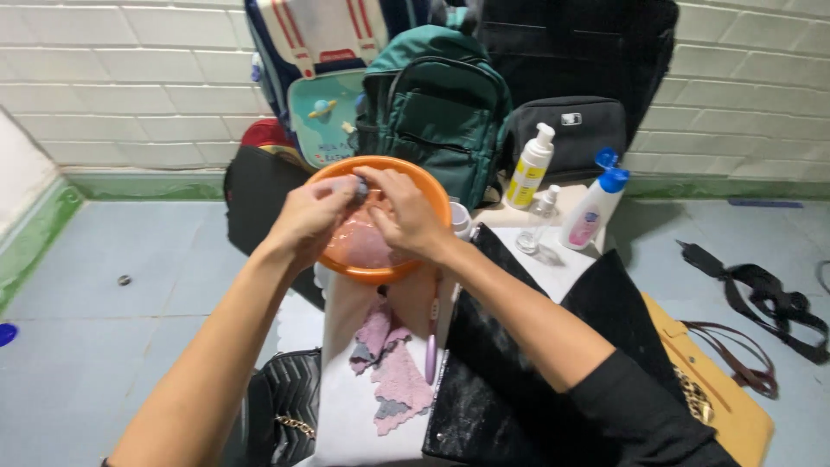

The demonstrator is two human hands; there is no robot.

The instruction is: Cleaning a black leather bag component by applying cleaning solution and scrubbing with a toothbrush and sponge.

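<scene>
Both my hands are over an orange plastic bowl (432, 195) holding cloudy water. My left hand (311, 216) and my right hand (405, 212) meet at the far side of the bowl, pinching a small grey item (359, 186) between the fingertips; what it is I cannot tell. The bowl rests on a small white-covered table (346, 406). Below the bowl lie a pink and grey cloth (393, 372) and a pink-handled brush (430, 346). A large black bag (501, 380) lies flat under my right forearm.
Behind the bowl stand a green backpack (437, 104), a child's colourful backpack (316, 78) and a black pouch (566, 130). A white pump bottle (530, 167), a small clear bottle (536, 220) and a blue-capped bottle (592, 203) stand right. Black quilted purse (285, 398), tan bag (726, 398), straps (761, 294) on floor.
</scene>
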